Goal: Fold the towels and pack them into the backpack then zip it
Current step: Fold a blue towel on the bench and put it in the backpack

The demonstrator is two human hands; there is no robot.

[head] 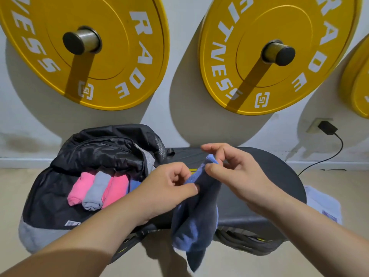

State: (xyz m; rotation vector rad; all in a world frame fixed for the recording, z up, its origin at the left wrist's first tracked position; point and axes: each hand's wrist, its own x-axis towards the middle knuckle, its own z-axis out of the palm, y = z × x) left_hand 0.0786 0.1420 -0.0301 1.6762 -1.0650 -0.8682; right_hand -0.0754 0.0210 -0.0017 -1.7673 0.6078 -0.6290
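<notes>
1. Your left hand (169, 184) has its grip closed on the blue towel (196, 220): thumb and curled fingers pinch its upper edge.
2. Your right hand (233, 170) grips the same towel at its top corner between thumb and forefinger. The other fingers are lifted and spread above it.
3. The blue towel is held in the air between both hands, over the dark table (269, 182). Most of the cloth hangs loose and crumpled below your left hand, down past the table's near edge.
4. The backpack (46, 196) lies open just left of your hands, with its black flap thrown back toward the wall.
5. Inside the backpack, rolled towels lie side by side, touching: a pink towel (79, 188), a grey towel (95, 190), a second pink towel (116, 188), and a blue roll (133, 183) partly hidden behind your left wrist.
6. A white cloth (323, 200) lies on the floor to the right of the table.
7. On the wall behind hang two yellow weight plates (111, 47), and a black charger (327, 127) sits plugged into an outlet at the right.
</notes>
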